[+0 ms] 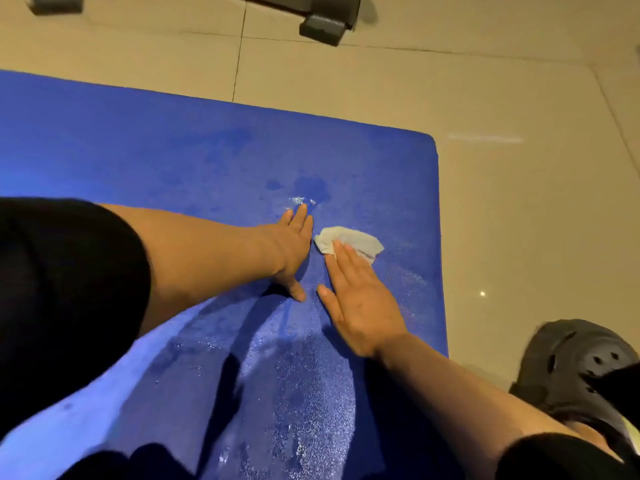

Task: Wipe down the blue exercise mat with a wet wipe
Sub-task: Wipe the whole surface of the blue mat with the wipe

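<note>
The blue exercise mat [138, 157] lies flat on the tiled floor and fills most of the view, with wet patches glistening near its middle and front. A crumpled white wet wipe [360, 239] sits on the mat toward its right end. My right hand [360, 299] lies flat with straight fingers, its fingertips pressing on the wipe's near edge. My left hand [291, 251] rests flat on the mat just left of the wipe, fingers straight and thumb spread out.
Beige floor tiles [519, 202] surround the mat at the back and right. A dark clog shoe [571, 365] stands on the floor at the lower right. Grey equipment feet [323, 29] sit on the floor beyond the mat.
</note>
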